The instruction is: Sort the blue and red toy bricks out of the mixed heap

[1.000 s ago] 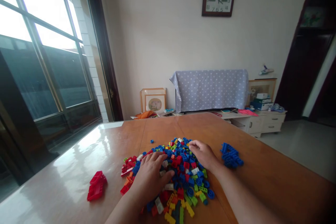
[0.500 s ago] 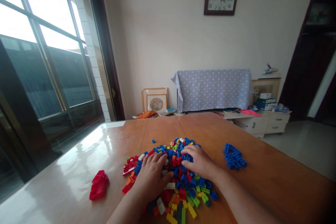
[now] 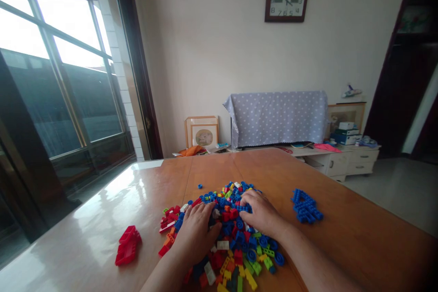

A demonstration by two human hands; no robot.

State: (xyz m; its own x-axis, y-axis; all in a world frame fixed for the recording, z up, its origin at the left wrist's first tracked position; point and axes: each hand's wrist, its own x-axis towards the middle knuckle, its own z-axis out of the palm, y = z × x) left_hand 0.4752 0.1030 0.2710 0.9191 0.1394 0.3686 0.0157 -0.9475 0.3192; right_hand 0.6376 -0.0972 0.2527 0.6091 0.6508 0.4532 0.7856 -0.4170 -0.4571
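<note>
A mixed pile of toy building bricks in red, blue, yellow, green and white spreads over the wooden table. On its left side rests my left hand, palm down, with the fingers stretched out and the thumb apart. My right hand touches the right side of the pile, its fingers bent and the thumb held away from them. Blue bricks lie between that thumb and the fingertips; none looks gripped. What lies under both palms is hidden.
Red joined pieces lie left of the pile, and joined blue pieces lie to the right. One small blue piece sits behind the pile. Beyond the table stands a low white cabinet.
My right hand has shifted slightly right, and its fingers look a little more bent. My left hand has moved slightly left and its fingers are closer together. The pile looks nearly the same.
</note>
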